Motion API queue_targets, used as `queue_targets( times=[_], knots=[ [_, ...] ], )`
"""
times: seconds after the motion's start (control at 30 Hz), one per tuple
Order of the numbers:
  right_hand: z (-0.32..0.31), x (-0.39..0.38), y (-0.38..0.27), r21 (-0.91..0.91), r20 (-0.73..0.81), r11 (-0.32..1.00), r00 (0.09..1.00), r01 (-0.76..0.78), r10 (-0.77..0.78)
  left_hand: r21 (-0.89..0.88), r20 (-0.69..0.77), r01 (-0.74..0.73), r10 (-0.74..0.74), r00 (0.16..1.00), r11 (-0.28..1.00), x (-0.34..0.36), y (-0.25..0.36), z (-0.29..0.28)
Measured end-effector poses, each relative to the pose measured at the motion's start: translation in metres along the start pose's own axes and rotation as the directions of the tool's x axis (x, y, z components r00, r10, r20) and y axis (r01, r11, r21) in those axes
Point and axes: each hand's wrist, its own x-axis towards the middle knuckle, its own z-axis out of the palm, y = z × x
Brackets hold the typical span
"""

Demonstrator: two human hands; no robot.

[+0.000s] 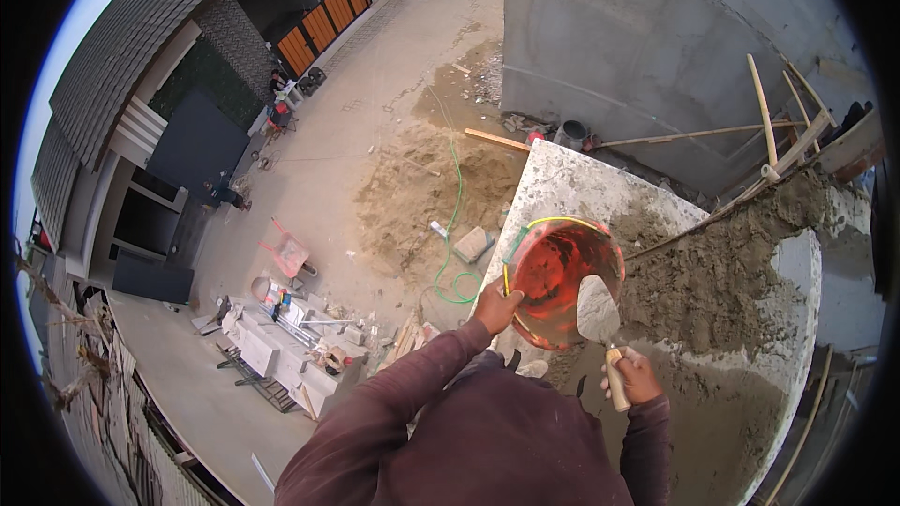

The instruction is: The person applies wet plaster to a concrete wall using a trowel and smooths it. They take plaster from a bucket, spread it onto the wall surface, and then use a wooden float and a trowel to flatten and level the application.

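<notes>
My left hand is closed on the near-left side of an orange bucket with a yellow handle, tilted above a raised white slab; the bucket's inside is smeared with grey residue. My right hand grips the wooden handle of a trowel, whose pale coated blade reaches over the bucket's lower right rim. Wet grey-brown mortar lies spread on the slab right of the bucket and under my right hand.
Drop at the slab's left edge to a paved street with sand pile, hose, wheelbarrow and stacked blocks. Two people are by the houses. Grey wall, poles and thin rod at right.
</notes>
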Motion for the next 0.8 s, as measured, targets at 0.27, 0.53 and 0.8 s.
queue_targets(
  times=[0.27, 0.53, 0.8],
  knots=[
    [0.066, 0.083, -0.006, -0.997, 0.016, 0.048, 0.743, 0.064, -0.669, -0.045, 0.340, 0.039, -0.021, 0.940, 0.998, -0.012, 0.089, 0.017],
    [0.028, 0.018, -0.037, -0.992, -0.059, 0.129, 0.855, 0.010, -0.515, -0.022, 0.203, -0.082, 0.085, 0.976, 0.996, -0.031, 0.078, -0.003],
    [-0.005, 0.006, 0.011, -0.864, -0.310, 0.495, 0.875, -0.096, -0.371, 0.021, 0.006, -0.316, 0.316, 0.949, 0.949, -0.042, 0.072, 0.040]
  ],
)
